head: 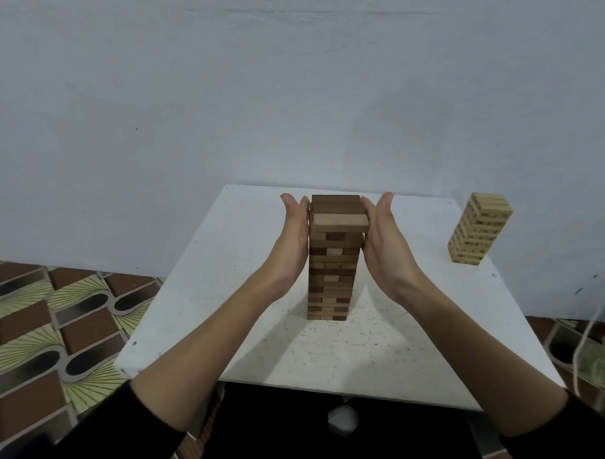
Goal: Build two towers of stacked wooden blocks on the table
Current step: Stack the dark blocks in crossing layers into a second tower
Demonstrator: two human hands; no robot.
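Both my forearms stretched forward, black sleeves pushed up, my left hand (294, 236) flat and upright, my right hand (384, 242) flat, palms facing inward

One head-worn wide-angle view, looking forward and down from the near edge of the tabletop (375, 352) toward the wall (230, 89) behind it. Close range: both forearms fill the lower frame. Patterned floor (44, 323) visible at left; no second view.

I see one block tower (332, 261) standing mid-table (203, 294), my left hand (293, 242) flat against its left side and my right hand (384, 242) against its right (near the top). A second tower (479, 228) stands at the table's far right corner, well apart.
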